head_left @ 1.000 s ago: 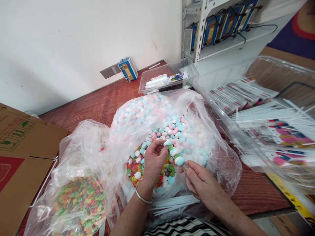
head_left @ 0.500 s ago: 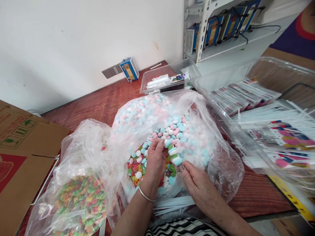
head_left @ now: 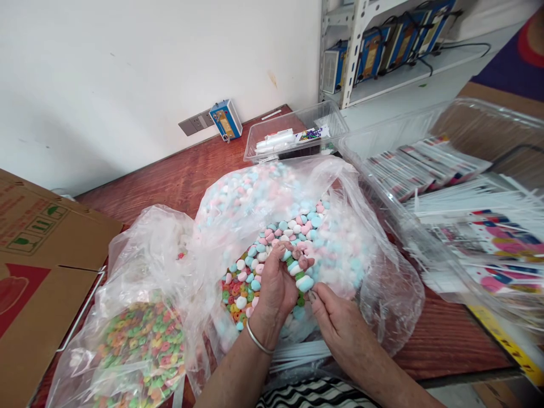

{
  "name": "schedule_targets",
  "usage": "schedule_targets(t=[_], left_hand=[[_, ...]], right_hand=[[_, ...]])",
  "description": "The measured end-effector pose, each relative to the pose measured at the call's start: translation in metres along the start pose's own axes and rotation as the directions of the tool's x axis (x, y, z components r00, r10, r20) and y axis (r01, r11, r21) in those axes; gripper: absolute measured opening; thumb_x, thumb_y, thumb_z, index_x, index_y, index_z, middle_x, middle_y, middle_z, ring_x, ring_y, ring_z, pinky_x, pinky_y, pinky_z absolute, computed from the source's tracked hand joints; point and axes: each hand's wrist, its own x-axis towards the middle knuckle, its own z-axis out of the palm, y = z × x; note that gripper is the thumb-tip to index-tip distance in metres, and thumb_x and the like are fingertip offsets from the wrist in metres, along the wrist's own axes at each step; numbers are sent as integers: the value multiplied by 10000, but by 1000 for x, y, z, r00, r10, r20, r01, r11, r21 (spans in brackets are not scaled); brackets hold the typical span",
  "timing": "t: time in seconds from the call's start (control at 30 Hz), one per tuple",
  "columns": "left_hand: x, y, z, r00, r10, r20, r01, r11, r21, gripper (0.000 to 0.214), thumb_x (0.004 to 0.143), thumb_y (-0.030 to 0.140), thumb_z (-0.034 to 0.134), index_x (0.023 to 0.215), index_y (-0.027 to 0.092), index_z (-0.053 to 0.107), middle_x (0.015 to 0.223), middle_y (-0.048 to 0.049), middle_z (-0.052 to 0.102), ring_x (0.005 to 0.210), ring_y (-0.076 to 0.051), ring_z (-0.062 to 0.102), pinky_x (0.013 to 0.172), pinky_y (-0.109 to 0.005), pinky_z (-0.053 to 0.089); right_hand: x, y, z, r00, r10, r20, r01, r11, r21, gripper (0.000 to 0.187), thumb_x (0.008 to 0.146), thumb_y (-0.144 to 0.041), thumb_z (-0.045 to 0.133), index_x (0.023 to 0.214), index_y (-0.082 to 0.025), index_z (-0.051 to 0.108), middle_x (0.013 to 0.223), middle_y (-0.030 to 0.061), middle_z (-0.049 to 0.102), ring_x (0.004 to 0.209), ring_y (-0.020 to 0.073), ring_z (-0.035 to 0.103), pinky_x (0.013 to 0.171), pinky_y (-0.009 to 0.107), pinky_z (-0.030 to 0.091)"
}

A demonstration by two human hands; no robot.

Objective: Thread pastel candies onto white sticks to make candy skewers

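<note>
One slanting row of candies [head_left: 294, 270] is being held over a plastic bag [head_left: 385, 277], its far end being clasped by the left hand [head_left: 277, 286], its near, rightward end being pinched by the right hand [head_left: 341, 320].

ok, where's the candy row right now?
Head view, slightly right of and below centre: the candy row is between the left hand at its upper end and the right hand at its lower end, over the larger plastic bag.

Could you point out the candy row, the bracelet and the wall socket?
Candy row [head_left: 297, 272]: head view, middle of the row.
Bracelet [head_left: 254, 341]: head view, on its band.
Wall socket [head_left: 196, 123]: head view, panel's middle.
</note>
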Motion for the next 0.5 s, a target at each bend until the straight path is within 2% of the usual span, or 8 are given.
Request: schedule_targets(t=[0.17, 0.27, 0.37, 0.43, 0.5], left_hand=[[-6, -9, 5, 998, -25, -51, 23, 999, -26, 162, 826, 293, 603, 757, 178, 511, 614, 65, 413, 477, -53, 418, 581, -216, 462], [-9, -17, 8, 996, -31, -82, 28, 999, -40, 199, 830, 331, 611, 766, 181, 497, 608, 69, 403, 458, -45, 410, 523, -192, 424], [-8, -21, 9, 989, 47, -141, -47, 999, 7, 258, 822, 390, 618, 751, 187, 474, 606, 64, 416, 449, -46, 414, 484, -184, 398], [-5, -18, 10, 973, 130, -190, -123, 991, 50, 293, 800, 412, 639, 736, 195, 454, 600, 65, 411, 451, -50, 411, 461, -177, 381], [-3, -14, 11, 952, 161, -262, -146, 986, 75, 315, 777, 428, 663, 743, 201, 446, 606, 68, 407, 450, -48, 397, 439, -167, 360]], right_hand=[[0, -1, 3, 998, -55, -19, 54, 998, -36, 249, 962, -244, 295, 776, -244, 460, 628, 13, 617, 558, 185, 595, 530, 268, 402], [3, 2, 6, 998, -61, -25, 59, 994, -89, 249, 964, -248, 287, 850, -226, 507, 721, 58, 683, 634, 213, 661, 559, 284, 445], [6, 3, 5, 998, -63, -11, 61, 992, -112, 277, 971, -236, 269, 959, -198, 543, 862, 106, 725, 768, 239, 712, 631, 302, 488], [6, 2, 4, 998, -50, 29, 53, 988, -143, 297, 988, -262, 270, 994, -196, 559, 821, 90, 730, 738, 243, 718, 613, 302, 489], [3, 3, 3, 995, -54, 83, 69, 977, -200, 310, 998, -290, 288, 1040, -188, 578, 772, 76, 735, 688, 255, 725, 560, 301, 477]])
